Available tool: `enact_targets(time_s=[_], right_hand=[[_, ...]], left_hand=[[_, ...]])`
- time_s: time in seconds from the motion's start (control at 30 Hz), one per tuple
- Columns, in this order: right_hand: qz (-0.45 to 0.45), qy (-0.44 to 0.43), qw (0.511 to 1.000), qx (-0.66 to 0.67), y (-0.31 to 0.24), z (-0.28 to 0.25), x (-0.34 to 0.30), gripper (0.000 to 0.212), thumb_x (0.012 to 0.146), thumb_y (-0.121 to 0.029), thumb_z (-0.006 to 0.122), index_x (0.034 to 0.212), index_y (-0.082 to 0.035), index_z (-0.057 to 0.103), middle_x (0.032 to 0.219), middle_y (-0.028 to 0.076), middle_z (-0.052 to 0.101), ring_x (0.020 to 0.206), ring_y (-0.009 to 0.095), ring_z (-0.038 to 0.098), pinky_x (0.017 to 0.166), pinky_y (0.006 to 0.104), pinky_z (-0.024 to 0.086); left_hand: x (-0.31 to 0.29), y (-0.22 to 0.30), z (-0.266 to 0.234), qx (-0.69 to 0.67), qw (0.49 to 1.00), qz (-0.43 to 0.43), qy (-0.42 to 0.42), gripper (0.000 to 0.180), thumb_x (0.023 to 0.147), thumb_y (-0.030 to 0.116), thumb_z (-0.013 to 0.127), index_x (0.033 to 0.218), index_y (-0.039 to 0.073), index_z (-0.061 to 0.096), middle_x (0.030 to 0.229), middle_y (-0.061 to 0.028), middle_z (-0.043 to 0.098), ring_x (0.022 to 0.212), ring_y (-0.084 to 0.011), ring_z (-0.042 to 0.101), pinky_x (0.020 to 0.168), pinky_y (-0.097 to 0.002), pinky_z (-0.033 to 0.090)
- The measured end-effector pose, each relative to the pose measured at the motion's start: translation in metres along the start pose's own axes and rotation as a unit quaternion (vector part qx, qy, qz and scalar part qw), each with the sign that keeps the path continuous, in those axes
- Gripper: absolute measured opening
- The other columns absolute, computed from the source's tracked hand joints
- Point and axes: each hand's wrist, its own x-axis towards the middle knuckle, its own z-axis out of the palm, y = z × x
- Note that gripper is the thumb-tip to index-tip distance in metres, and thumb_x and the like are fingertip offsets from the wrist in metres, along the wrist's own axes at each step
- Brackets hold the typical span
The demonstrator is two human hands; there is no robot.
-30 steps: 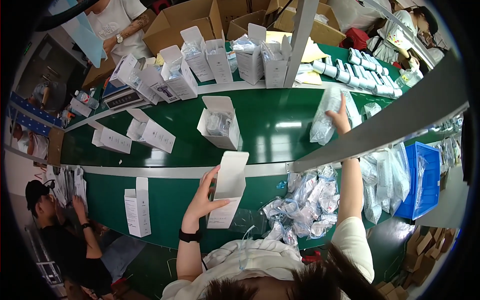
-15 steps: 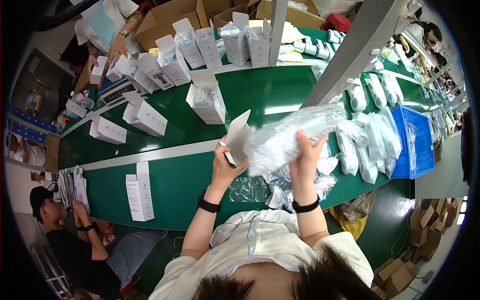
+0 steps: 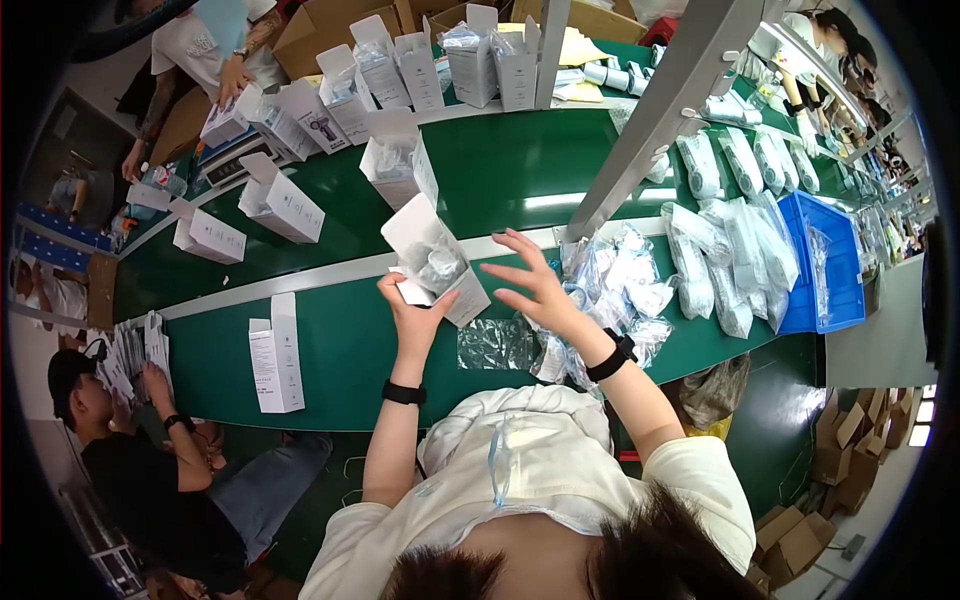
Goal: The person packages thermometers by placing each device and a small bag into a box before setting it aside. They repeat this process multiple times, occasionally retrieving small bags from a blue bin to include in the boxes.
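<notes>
My left hand (image 3: 415, 318) grips an open white carton (image 3: 468, 302) by its lower left side, with the lid flap raised. Inside the carton sits a clear plastic-wrapped item (image 3: 438, 266), its top showing at the opening. To the right of the carton is my right hand (image 3: 540, 290), empty, fingers spread and apart from it. Below the carton a flat clear plastic bag (image 3: 495, 345) lies on the green table (image 3: 350, 345). Small plastic-bagged parts (image 3: 620, 285) are heaped beyond my right forearm.
Bubble-wrapped items (image 3: 735, 265) lie beside a blue bin (image 3: 822, 265) at the right. An empty-looking white carton (image 3: 277, 365) stands at the left. Filled open cartons (image 3: 400, 175) line the far conveyor. A grey metal post (image 3: 640, 140) rises ahead. Co-workers are at left and far side.
The bubble-wrapped item from my right hand is now inside the carton. My right hand has let go and opened. The carton has tilted, its opening now facing me.
</notes>
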Motion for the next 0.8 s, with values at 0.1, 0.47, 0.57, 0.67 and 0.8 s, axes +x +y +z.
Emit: enact_targets(time_s=[0.1, 0.47, 0.57, 0.67, 0.8], right_hand=[[0.183, 0.002, 0.983, 0.015, 0.025, 0.001, -0.028, 0.039, 0.069, -0.018, 0.066, 0.105, -0.009, 0.059, 0.115, 0.01, 0.048, 0.108, 0.033, 0.044, 0.089, 0.0411, 0.039], [0.196, -0.3, 0.876, -0.324, 0.046, 0.034, -0.078, 0.026, 0.058, -0.006, 0.064, 0.084, -0.006, 0.06, 0.089, 0.009, 0.053, 0.088, 0.028, 0.051, 0.074, 0.0386, 0.046], [0.17, -0.226, 0.921, -0.268, 0.048, 0.014, -0.067, 0.016, 0.062, -0.006, 0.063, 0.079, -0.005, 0.06, 0.084, 0.008, 0.055, 0.084, 0.027, 0.053, 0.068, 0.0351, 0.046], [0.184, -0.117, 0.968, -0.126, 0.027, -0.013, -0.033, 0.011, 0.066, -0.006, 0.064, 0.076, -0.004, 0.059, 0.079, 0.008, 0.057, 0.077, 0.025, 0.056, 0.063, 0.0323, 0.046], [0.251, 0.073, 0.956, 0.137, -0.03, -0.045, 0.013, 0.009, 0.072, -0.002, 0.063, 0.077, -0.001, 0.056, 0.079, 0.01, 0.059, 0.073, 0.022, 0.057, 0.061, 0.0281, 0.045]], left_hand=[[-0.009, 0.001, -0.017, -0.063, 0.997, -0.045, -0.01, 0.07, 0.059, 0.008, 0.079, 0.104, 0.007, 0.025, 0.107, -0.0148, 0.041, 0.1, -0.0253, 0.046, 0.084, -0.0363, 0.04], [-0.01, 0.022, -0.025, 0.031, 0.991, -0.025, -0.126, 0.07, 0.058, 0.004, 0.078, 0.109, 0.008, 0.029, 0.11, -0.012, 0.042, 0.101, -0.0212, 0.045, 0.086, -0.0325, 0.039], [-0.006, 0.032, -0.025, 0.017, 0.993, 0.003, -0.113, 0.06, 0.059, 0.005, 0.076, 0.105, 0.006, 0.038, 0.114, -0.0157, 0.044, 0.099, -0.0269, 0.05, 0.083, -0.0337, 0.041], [0.0, 0.049, -0.028, 0.046, 0.992, 0.029, -0.113, 0.047, 0.059, 0.004, 0.074, 0.098, 0.003, 0.047, 0.113, -0.0169, 0.047, 0.094, -0.0293, 0.054, 0.079, -0.0335, 0.043], [0.005, 0.06, -0.024, 0.121, 0.987, 0.028, -0.106, 0.024, 0.06, 0.001, 0.071, 0.08, -0.001, 0.057, 0.095, -0.0133, 0.054, 0.077, -0.0252, 0.055, 0.068, -0.0301, 0.044]])
